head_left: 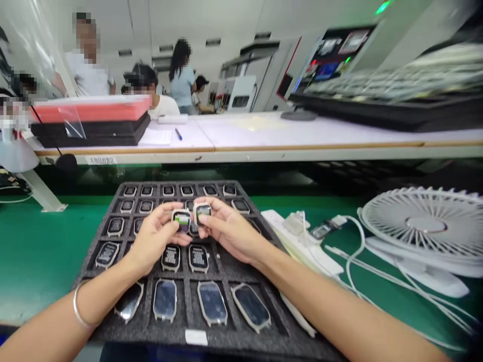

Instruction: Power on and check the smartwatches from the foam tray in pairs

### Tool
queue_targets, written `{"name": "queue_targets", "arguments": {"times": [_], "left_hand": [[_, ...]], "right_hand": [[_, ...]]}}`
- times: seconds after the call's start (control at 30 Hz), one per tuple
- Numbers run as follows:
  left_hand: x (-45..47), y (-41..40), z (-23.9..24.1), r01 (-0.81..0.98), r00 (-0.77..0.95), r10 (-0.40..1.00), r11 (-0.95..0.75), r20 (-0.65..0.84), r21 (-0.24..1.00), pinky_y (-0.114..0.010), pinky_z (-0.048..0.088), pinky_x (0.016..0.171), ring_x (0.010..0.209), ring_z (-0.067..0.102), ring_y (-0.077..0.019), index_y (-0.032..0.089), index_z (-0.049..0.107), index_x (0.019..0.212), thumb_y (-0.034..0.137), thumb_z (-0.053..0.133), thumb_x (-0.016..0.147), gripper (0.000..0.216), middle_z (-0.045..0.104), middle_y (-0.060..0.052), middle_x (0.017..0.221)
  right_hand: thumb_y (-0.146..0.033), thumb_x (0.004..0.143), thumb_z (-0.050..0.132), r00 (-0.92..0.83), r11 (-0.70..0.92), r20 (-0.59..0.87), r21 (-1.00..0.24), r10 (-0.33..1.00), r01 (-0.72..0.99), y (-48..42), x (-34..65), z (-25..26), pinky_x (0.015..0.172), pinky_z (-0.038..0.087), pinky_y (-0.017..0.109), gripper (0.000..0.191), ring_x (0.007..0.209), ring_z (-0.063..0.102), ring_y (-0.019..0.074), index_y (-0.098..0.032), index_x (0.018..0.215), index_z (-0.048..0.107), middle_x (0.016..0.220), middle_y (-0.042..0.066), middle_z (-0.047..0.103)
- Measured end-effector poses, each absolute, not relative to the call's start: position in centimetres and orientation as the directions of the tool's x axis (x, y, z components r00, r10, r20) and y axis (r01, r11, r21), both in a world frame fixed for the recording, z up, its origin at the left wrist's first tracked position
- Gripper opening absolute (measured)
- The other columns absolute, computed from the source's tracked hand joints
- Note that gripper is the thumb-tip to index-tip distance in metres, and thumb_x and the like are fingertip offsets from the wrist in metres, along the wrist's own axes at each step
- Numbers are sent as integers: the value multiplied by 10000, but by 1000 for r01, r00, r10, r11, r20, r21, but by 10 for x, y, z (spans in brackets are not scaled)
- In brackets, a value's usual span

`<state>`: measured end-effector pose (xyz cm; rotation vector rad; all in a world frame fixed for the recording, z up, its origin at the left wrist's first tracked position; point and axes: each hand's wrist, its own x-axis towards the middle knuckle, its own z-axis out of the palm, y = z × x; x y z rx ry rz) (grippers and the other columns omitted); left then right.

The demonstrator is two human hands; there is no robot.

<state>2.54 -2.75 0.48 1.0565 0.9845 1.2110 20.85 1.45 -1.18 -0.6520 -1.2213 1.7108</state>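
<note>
My left hand [156, 231] is closed around a smartwatch case [181, 220], its lit screen showing green and white. Beside it, my right hand [226, 226] grips a second smartwatch case [203, 212], with the thumb over part of its screen. The two cases are held close together above a dark foam tray [222, 334]. Rows of strapless watch cases lie in the tray's compartments, some with white text on their screens, such as this watch case [198, 257]. Those in the front row have dark screens, like this watch case [212, 301]. My hands and forearms hide several compartments.
A white fan [426, 226] stands to the right on the green mat [33, 251], near a white power strip [302, 244] with cables. Across the back runs a raised shelf [245, 133] carrying red and black trays [90, 123] and a stacked load. Several people are beyond it.
</note>
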Motion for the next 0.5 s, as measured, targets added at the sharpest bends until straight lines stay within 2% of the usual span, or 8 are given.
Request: {"name": "queue_targets", "arguments": {"times": [0.37,0.5], "left_hand": [[25,-28,5,-260,121,992,71,-41,963,-291,598,658,621,726,-148,177,576,1135,194,671,722,425,694,-9,919],[24,-26,5,-272,117,991,89,-59,958,-286,584,653,605,715,-139,180,576,1128,197,680,724,418,693,-6,881]], "right_hand": [[-287,716,870,-461,-124,49,-933,886,-337,13,209,-12,663,474,273,456,632,603,103,-230,1101,632,885,-16,695],[-316,705,880,-454,-220,-45,-914,890,-342,12,208,-8,634,474,260,453,628,601,109,-227,1078,639,877,-2,703]]}}
